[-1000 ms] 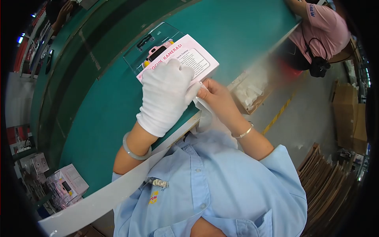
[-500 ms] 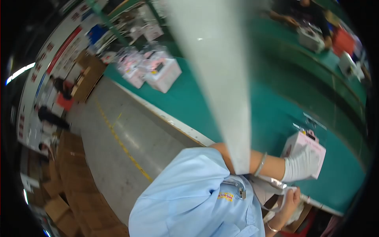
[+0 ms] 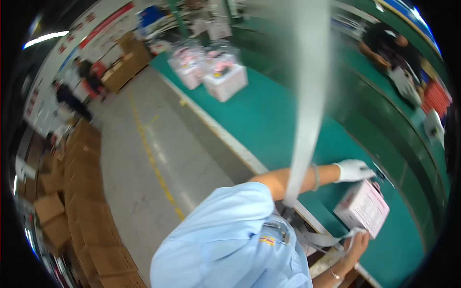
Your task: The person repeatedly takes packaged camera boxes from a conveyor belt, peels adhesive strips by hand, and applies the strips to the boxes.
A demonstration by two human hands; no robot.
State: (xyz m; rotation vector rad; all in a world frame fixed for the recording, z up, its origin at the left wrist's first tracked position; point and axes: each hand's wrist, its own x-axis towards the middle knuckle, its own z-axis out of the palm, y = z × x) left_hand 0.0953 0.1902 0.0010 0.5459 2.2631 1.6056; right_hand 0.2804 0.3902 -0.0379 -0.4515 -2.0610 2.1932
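Observation:
A pale pink-and-white printed box (image 3: pixel 363 209) stands tilted in view on the green table, with small dark and pink items and clear plastic at its top. My left hand (image 3: pixel 353 171), in a white glove, is stretched out beside the box's upper end, its fingers extended near the dark items. My right hand (image 3: pixel 356 246), bare at the fingers, is closed on a white strip (image 3: pixel 326 239) at the box's near lower edge. The strip runs back toward my light blue shirt (image 3: pixel 230 235).
A blurred white post (image 3: pixel 309 96) crosses the view in front of the green table (image 3: pixel 273 122). Bagged pink boxes (image 3: pixel 225 79) stand farther along it. A co-worker (image 3: pixel 396 53) handles a pale item across the partition. Brown cartons (image 3: pixel 89 192) line the floor at left.
My left hand has moved off the box's face to beside its top end. The box has turned and now shows more of its printed side. My right hand has come closer to the box.

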